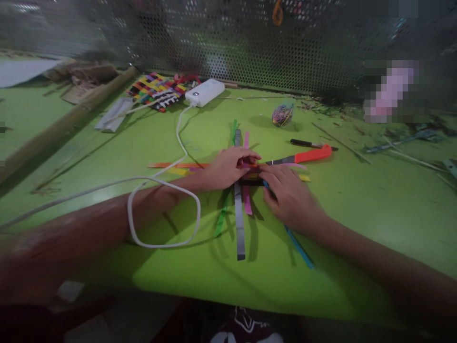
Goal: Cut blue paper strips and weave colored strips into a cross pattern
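Several coloured flat strips cross one another on the green table in front of me. A grey strip (239, 228), a pink strip (247, 202) and a green strip (222, 219) run toward me. An orange strip (160, 165) lies crosswise, alongside yellow and purple ones. My left hand (226, 166) rests on the crossing, fingers curled and thumb against the strips. Opposite it, my right hand (287, 193) has bent fingers at the crossing's right side, closed on a blue strip (300, 248) that passes beneath the palm. The hands hide much of the crossing.
Beyond my right hand lie a red-handled knife (312, 154) and a black-handled tool (303, 142). Farther back are a thread ball (282, 115), a white power bank (205, 92) and a woven multicoloured piece (153, 88). A white cable (164, 246) loops over my left forearm; a bamboo pole (71, 121) lies left.
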Demonstrator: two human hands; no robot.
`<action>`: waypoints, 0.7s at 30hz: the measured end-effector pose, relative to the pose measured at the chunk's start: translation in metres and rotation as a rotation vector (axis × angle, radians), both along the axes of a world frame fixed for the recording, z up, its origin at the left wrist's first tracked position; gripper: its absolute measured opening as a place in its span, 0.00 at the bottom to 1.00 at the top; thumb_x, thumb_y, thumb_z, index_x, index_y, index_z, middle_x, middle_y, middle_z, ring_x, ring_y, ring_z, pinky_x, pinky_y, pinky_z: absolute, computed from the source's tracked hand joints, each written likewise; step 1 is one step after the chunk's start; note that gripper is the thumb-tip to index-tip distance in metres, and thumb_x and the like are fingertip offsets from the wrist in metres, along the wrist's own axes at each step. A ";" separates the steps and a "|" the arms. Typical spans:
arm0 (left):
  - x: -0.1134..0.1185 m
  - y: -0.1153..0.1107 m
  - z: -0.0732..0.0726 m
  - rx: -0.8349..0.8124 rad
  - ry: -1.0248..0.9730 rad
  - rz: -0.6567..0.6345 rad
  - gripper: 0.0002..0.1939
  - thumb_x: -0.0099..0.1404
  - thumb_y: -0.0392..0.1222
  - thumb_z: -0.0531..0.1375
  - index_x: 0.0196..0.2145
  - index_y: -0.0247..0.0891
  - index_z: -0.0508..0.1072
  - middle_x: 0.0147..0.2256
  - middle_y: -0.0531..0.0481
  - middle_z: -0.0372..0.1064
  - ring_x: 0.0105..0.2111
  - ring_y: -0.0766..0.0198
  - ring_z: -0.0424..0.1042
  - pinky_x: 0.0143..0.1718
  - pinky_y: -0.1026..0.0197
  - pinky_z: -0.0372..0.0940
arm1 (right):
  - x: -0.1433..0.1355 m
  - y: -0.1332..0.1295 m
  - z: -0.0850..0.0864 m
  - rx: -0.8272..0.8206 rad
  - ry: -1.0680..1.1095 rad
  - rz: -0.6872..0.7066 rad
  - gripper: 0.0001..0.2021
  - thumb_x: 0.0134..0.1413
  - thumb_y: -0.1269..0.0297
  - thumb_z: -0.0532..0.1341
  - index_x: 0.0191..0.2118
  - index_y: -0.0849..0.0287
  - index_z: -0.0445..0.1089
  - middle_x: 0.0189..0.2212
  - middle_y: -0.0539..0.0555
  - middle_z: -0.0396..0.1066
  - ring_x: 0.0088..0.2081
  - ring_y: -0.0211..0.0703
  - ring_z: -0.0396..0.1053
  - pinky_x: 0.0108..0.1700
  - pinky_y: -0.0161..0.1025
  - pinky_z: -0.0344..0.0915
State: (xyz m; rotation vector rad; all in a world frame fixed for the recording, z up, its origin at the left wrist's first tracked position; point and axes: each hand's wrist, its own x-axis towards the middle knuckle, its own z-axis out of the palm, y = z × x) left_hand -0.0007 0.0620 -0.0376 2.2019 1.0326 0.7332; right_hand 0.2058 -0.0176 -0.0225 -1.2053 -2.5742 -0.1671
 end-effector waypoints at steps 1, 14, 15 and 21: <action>0.001 0.000 0.000 0.001 -0.011 -0.004 0.17 0.66 0.30 0.61 0.51 0.36 0.79 0.46 0.44 0.80 0.42 0.60 0.77 0.49 0.57 0.72 | 0.000 0.000 0.000 0.010 0.015 0.011 0.18 0.68 0.70 0.52 0.55 0.73 0.72 0.52 0.69 0.75 0.53 0.58 0.72 0.57 0.59 0.70; 0.000 0.000 -0.001 -0.002 -0.039 -0.019 0.13 0.66 0.33 0.65 0.49 0.36 0.79 0.45 0.45 0.79 0.41 0.61 0.77 0.46 0.57 0.72 | 0.004 -0.002 0.001 -0.026 -0.096 0.012 0.24 0.72 0.56 0.51 0.57 0.71 0.72 0.55 0.69 0.75 0.59 0.63 0.71 0.60 0.62 0.69; 0.000 0.000 -0.001 -0.002 -0.042 -0.019 0.13 0.66 0.32 0.64 0.48 0.36 0.79 0.45 0.45 0.79 0.41 0.61 0.77 0.47 0.57 0.72 | 0.003 -0.002 0.001 -0.030 -0.104 0.004 0.25 0.73 0.55 0.50 0.58 0.71 0.72 0.55 0.69 0.74 0.59 0.64 0.70 0.60 0.63 0.68; -0.001 -0.004 0.000 -0.015 -0.061 -0.003 0.13 0.65 0.29 0.61 0.46 0.36 0.78 0.45 0.45 0.78 0.40 0.62 0.77 0.46 0.58 0.73 | 0.003 -0.004 0.002 -0.062 -0.052 -0.063 0.26 0.72 0.54 0.52 0.60 0.70 0.69 0.58 0.71 0.69 0.57 0.64 0.70 0.56 0.63 0.71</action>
